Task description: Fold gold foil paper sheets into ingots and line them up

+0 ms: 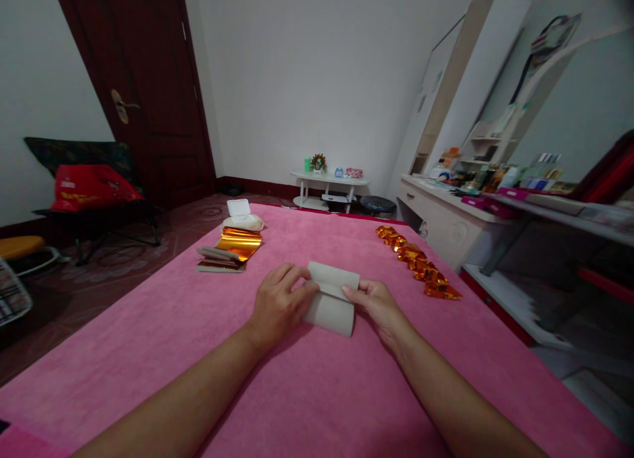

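Grey paper (331, 298), pink cloth (148, 352)

Your only camera rides on your head, facing forward and down, close above your left hand (277, 303) and right hand (379, 306) on the folded paper (333, 307), the pink table (148, 352) stretching toward the door (148, 82).

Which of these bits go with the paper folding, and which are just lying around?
In use, likely: grey paper, held by left hand and right hand; gold foil stack; folded gold pieces.
Lying about: wipes pack; red bag; cosmetics; small white table.
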A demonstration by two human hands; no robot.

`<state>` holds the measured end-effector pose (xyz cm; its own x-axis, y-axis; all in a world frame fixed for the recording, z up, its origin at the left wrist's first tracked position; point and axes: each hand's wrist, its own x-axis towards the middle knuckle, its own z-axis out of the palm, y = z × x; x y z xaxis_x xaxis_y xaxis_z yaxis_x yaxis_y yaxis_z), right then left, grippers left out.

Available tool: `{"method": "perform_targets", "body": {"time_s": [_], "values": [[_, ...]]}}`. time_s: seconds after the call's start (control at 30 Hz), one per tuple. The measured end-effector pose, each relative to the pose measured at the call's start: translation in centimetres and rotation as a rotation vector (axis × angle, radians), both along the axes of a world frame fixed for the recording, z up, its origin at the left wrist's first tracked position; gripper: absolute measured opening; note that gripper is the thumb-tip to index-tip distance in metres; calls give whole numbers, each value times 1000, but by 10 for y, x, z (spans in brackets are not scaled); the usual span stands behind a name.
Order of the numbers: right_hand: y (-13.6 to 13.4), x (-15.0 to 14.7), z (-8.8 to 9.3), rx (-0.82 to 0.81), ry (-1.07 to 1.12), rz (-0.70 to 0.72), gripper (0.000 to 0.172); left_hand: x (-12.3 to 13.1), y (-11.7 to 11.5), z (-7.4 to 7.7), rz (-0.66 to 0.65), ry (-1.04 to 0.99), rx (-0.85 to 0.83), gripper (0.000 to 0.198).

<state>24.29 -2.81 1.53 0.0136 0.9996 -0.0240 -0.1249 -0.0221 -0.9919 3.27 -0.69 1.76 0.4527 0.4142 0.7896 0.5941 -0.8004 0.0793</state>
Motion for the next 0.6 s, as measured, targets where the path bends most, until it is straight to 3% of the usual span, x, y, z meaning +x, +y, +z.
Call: {"method": "perform_targets", "body": {"time_s": [0.07,0.13,0.2,0.33,0.5,0.6], "values": [[1,0,-2,41,-6,-9,40,3,-1,1,-22,-145,-117,17],[2,-1,-3,89,-30,-25,39,6,0,0,-35,-341,-312,36],[2,-2,-3,136,-67,-48,37,10,3,-3,-72,-539,-611,54],[0,-6,0,204,-155,-101,34,15,9,-8,-295,-820,-1180,67],[-2,-8,6,140,-78,-85,41,17,8,-7,-406,-1013,-1350,67],[-1,-6,0,137,-249,-111,33,15,9,-13,-283,-891,-1300,57]]}}
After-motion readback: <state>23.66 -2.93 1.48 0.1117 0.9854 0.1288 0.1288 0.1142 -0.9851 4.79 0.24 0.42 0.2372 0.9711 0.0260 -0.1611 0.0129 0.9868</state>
